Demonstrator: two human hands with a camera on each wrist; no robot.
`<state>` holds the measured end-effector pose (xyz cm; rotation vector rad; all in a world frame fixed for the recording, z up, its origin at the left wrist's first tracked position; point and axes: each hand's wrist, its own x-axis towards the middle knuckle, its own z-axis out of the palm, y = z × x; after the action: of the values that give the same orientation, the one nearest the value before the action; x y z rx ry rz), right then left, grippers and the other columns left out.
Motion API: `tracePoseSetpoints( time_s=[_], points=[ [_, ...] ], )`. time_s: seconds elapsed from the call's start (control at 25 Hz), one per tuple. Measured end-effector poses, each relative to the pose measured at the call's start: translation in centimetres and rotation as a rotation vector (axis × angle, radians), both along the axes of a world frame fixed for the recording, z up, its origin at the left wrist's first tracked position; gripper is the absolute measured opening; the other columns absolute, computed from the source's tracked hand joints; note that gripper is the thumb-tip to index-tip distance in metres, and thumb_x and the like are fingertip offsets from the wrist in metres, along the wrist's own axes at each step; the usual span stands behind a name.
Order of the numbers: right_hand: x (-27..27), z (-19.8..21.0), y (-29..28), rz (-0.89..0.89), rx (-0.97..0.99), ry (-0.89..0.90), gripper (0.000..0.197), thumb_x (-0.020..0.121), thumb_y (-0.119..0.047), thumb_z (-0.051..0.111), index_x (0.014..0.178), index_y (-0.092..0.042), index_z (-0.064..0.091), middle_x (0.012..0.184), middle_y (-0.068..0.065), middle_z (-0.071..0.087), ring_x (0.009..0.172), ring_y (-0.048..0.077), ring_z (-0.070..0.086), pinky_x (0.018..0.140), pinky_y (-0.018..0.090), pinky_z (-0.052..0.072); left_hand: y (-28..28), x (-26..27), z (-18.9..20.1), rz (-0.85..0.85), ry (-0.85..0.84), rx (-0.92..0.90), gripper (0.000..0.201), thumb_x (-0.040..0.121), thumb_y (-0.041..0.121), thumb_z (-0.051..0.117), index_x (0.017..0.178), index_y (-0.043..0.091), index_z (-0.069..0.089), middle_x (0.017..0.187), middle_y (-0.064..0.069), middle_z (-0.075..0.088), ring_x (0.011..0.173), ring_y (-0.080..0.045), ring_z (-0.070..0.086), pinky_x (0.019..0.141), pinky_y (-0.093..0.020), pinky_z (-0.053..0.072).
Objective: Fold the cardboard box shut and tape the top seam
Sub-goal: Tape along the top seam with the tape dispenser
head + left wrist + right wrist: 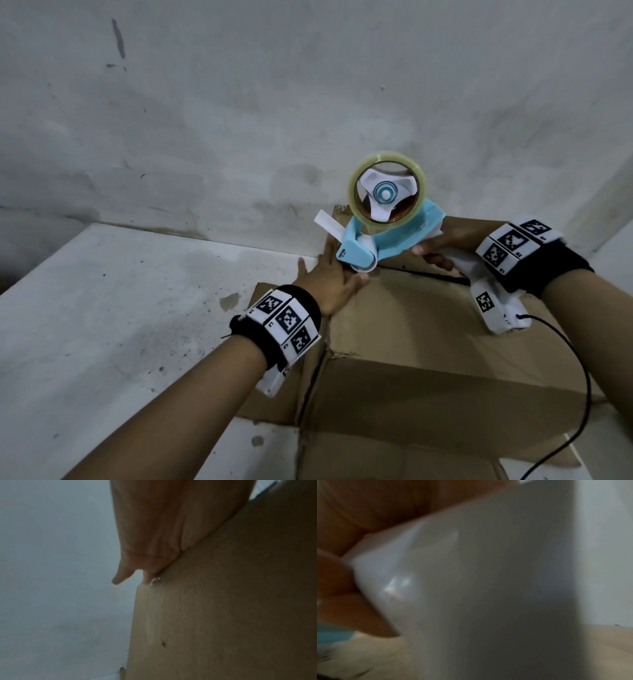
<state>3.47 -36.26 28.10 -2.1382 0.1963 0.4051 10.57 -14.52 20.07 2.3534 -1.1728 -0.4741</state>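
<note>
A brown cardboard box (421, 329) sits in front of me with its top flaps folded down and a dark seam (421, 272) running across the far part of the top. My left hand (329, 274) lies flat with straight fingers on the left flap near its far corner; the left wrist view shows the palm (163, 527) pressed against the cardboard (223, 615). My right hand (435, 253) grips the white handle (471, 588) of a blue tape dispenser (383, 236) carrying a clear tape roll (387, 192). The dispenser's front roller hovers at the seam beside my left fingers.
The box stands on a white, stained floor (120, 308) against a grey-white wall (274, 102). More flattened cardboard (394, 452) lies under the box near me. A black cable (582, 377) trails from my right wrist across the box top.
</note>
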Motion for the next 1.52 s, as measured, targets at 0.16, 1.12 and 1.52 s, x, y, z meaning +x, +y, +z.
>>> tracePoseSetpoints(
  time_s=[0.16,1.12,1.52],
  points=[
    [-0.3,0.2,0.7,0.04,0.019,-0.005,0.012,0.058,-0.018,0.073,0.059,-0.022,0.062,0.039,-0.006,0.046,0.034,0.005,0.04,0.034,0.016,0.034,0.3,-0.5,0.3,-0.002,-0.271,0.16,0.062,0.095,0.05,0.021,0.148,0.029,-0.005,0.158,0.001,-0.008,0.146,-0.014,-0.008,0.112,-0.054,-0.013],
    [-12.3,0.8,-14.0,-0.178,0.179,-0.158,0.024,0.082,0.008,0.054,0.066,-0.008,0.048,0.04,-0.001,0.037,0.033,0.007,0.033,0.035,0.018,0.025,-2.5,-3.2,2.5,0.334,-0.312,0.61,0.053,0.098,0.043,0.007,0.146,0.03,-0.01,0.156,0.011,-0.014,0.146,-0.012,-0.003,0.112,-0.059,-0.007],
    [-14.2,-3.2,-15.7,-0.105,0.321,-0.217,0.029,0.057,0.001,0.076,0.065,-0.005,0.048,0.042,0.001,0.04,0.036,0.008,0.035,0.034,0.018,0.028,-4.4,-5.0,2.8,0.289,-0.252,0.403,0.055,0.099,0.007,0.018,0.147,0.023,-0.003,0.158,0.001,-0.006,0.146,-0.014,-0.002,0.118,-0.031,0.001]
  ],
)
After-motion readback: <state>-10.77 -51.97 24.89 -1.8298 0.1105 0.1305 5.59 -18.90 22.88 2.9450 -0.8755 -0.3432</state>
